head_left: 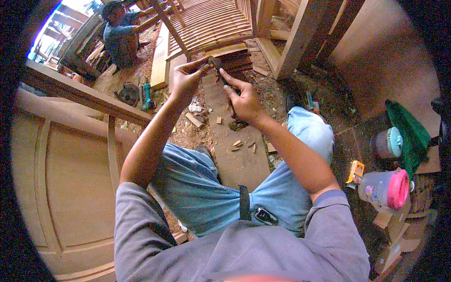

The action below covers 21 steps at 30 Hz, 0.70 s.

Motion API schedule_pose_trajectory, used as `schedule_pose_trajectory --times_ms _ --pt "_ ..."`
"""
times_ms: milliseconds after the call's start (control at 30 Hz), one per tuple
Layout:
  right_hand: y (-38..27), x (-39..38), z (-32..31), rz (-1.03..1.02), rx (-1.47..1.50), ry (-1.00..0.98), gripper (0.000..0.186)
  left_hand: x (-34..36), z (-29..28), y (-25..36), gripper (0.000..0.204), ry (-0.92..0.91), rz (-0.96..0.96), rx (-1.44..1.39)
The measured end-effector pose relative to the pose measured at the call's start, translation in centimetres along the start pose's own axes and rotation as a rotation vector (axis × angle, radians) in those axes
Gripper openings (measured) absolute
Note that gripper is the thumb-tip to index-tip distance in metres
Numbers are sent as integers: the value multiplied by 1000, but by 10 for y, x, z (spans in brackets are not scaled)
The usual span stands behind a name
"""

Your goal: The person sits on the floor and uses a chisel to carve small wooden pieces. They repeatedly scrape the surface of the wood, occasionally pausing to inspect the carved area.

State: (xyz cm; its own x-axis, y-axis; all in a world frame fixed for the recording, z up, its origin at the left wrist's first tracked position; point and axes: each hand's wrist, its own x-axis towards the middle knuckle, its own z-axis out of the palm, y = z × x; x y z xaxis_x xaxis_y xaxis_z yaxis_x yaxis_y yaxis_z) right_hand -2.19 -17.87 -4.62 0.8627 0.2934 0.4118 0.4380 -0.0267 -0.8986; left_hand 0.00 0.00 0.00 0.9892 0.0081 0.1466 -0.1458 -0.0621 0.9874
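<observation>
In front of me, above a long plank [230,155], my two hands come together. My left hand [187,79] is closed, its fingertips pinching a small dark, blunt-ended piece [214,61]. From the right, my right hand [244,98] grips a slim dark stick-like thing [222,76], thumb and forefinger along it. Its upper end meets or lies very near the piece in my left fingers; whether the two are one object I cannot tell. Small wood offcuts [237,144] are scattered on the plank between my knees.
Panelled wood [80,174] and a beam [89,91] stand at left. A green power tool [147,96] lies beyond it. Far left, another person [120,37] crouches by a slatted frame [211,26]. At right are a pink-lidded tub [383,188], a teal-lidded container [389,142] and a yellow box [355,173].
</observation>
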Motion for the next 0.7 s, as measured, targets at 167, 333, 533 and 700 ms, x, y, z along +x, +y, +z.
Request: schedule_pose_trajectory --times_ms 167,333,533,700 --pt "-14 -1 -19 519 620 -186 42 2 -1 0 29 31 6 12" --pt "-7 0 -3 217 95 -49 42 0 1 -2 30 38 -82 21" --pt "-3 7 1 -58 84 36 42 1 0 -1 31 9 -107 -1" --pt "-10 0 -13 511 720 -142 44 7 -3 -8 31 -2 -148 3"
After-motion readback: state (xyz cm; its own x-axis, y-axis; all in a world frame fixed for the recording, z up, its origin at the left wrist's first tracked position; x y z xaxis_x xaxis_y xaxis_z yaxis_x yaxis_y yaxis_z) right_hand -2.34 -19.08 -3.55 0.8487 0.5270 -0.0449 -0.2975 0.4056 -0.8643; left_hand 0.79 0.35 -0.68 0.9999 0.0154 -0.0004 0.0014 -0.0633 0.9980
